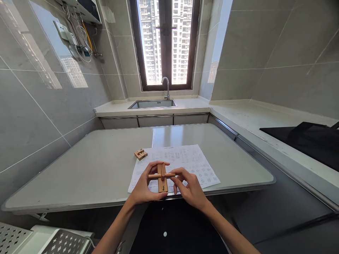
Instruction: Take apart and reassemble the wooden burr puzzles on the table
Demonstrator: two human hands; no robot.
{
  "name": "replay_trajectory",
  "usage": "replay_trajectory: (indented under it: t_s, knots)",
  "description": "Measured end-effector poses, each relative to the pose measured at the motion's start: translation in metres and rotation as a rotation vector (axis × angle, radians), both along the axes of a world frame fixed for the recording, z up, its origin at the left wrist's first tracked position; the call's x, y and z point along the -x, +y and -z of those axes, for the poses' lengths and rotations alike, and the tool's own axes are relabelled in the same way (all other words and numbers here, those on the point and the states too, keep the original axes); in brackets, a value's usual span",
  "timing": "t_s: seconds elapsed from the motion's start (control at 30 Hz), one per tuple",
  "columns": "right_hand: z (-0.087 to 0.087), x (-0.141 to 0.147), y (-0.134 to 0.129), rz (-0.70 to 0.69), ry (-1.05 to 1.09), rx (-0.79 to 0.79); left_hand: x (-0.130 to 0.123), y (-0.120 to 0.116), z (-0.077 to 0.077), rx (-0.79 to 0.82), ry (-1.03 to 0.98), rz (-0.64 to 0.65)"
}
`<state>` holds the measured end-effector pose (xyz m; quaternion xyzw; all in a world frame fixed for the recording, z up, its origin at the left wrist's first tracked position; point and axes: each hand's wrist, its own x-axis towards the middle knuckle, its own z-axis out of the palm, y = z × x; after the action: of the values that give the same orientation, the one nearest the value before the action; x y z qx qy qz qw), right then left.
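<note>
One small wooden puzzle [141, 154] sits by the far left corner of a printed paper [185, 155] on the white table [87, 165], and next comes my left hand [141, 188], which grips a wooden block [162, 185] by its two ends, up over the paper's near side. Across the block goes a thin stick [153, 176], and my right hand [189, 187] pinches its right end; I think I'm working on that stick, which seems to call for a steady left hand and a gentle right one.
</note>
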<state>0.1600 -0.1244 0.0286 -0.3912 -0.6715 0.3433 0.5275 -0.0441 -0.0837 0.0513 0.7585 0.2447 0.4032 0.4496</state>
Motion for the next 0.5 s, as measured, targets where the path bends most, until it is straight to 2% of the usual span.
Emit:
replay_trajectory:
  t_s: [0.13, 0.2, 0.33, 0.43, 0.5]
  knots:
    - [-0.001, 0.005, 0.002, 0.114, 0.011, -0.022, -0.001, 0.002, 0.007, 0.005, -0.022, -0.017]
    - [0.000, 0.007, 0.005, 0.116, 0.016, -0.004, -0.001, 0.003, 0.011, 0.001, -0.028, -0.030]
    - [0.005, 0.009, 0.015, 0.030, 0.117, 0.111, 0.000, 0.008, 0.016, 0.031, -0.017, -0.098]
    - [0.006, 0.012, 0.020, -0.074, 0.332, 0.332, -0.001, 0.010, 0.016, 0.043, -0.001, -0.190]
    - [0.003, 0.014, 0.020, -0.195, 0.453, 0.475, -0.003, 0.010, 0.014, 0.022, 0.043, -0.229]
